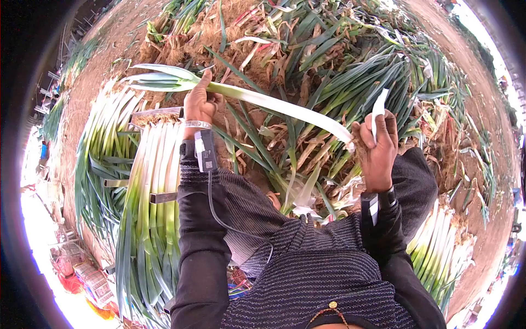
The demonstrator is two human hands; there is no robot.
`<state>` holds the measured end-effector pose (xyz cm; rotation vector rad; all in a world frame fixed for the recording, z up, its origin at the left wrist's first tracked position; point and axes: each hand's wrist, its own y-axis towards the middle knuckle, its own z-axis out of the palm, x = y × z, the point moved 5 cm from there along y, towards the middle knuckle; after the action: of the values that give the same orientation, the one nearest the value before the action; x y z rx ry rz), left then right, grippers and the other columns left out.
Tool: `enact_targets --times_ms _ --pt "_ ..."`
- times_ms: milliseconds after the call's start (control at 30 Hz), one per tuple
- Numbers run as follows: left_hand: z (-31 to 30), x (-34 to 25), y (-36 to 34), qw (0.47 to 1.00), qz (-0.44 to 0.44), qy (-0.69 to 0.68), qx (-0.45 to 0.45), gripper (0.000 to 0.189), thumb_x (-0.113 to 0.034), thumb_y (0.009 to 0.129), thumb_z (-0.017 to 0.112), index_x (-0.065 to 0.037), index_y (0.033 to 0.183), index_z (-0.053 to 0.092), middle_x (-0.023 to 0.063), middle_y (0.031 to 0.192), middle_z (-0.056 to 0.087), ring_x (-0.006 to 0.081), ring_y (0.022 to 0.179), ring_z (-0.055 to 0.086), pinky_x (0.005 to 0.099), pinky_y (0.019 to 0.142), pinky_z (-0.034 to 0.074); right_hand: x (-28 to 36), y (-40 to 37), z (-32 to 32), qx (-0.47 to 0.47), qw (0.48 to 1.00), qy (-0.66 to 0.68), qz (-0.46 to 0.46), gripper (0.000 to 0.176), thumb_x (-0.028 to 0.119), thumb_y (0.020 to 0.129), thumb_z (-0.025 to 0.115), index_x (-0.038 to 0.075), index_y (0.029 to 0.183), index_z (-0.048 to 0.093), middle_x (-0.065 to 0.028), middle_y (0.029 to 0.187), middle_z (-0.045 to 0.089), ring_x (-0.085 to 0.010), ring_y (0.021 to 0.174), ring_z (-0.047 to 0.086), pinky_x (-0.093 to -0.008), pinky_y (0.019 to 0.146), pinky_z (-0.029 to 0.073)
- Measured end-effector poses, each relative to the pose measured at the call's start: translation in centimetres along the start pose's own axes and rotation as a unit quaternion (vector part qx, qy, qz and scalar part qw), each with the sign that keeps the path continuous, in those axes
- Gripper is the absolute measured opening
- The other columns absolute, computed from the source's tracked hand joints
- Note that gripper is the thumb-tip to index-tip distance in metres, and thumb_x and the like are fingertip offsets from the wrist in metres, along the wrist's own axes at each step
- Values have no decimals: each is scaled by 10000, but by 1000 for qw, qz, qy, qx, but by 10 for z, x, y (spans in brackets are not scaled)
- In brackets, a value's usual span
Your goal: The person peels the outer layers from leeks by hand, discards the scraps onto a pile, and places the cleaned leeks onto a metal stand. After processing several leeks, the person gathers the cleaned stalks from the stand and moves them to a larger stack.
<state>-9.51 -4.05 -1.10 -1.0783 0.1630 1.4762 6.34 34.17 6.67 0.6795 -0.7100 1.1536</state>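
One long leek (285, 108) lies across the space between my hands, its green leaves to the left and its white root end to the right. My left hand (201, 104) is closed round it just below the leaves. My right hand (378, 143), beside the root end, pinches a white strip (379, 112) that sticks up between thumb and fingers. Brown root hairs show next to the right fingers; whether those fingers also touch the leek's end, I cannot tell.
Cleaned leeks (156, 192) lie in a rack with metal bars (164, 197) at the left. More leeks (438, 247) are at the lower right. A big heap of uncleaned leeks (361, 82) and loose peelings covers the ground ahead.
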Motion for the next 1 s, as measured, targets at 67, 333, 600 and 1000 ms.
enact_targets --times_ms 67,333,600,1000 --pt "-6 -8 2 1000 7 3 -27 275 -185 741 831 -139 813 570 5 700 571 155 581 517 281 458 428 5 5 -20 29 999 13 27 153 180 1007 476 34 1026 518 -4 767 517 -70 581 444 -302 760 509" --pt "20 4 -29 992 106 58 40 255 -158 774 799 -109 912 589 14 758 598 147 601 533 270 496 433 14 -7 6 71 673 -690 -258 291 200 940 504 13 1143 595 -178 1127 581 -344 1045 553 -422 892 414" --pt "66 43 -91 967 23 75 244 285 -297 849 719 -99 1040 641 18 958 663 157 881 623 399 766 567 -86 6 37 190 692 -685 -124 514 233 826 676 116 1292 491 -176 1085 616 -364 889 630 -429 726 491" --pt "80 37 -223 29 739 663 113 324 -308 688 670 -140 943 563 -35 901 491 154 884 537 334 878 453 -104 -19 62 326 840 -433 13 307 167 875 670 -29 1093 577 -35 780 587 -81 702 526 -251 612 444"
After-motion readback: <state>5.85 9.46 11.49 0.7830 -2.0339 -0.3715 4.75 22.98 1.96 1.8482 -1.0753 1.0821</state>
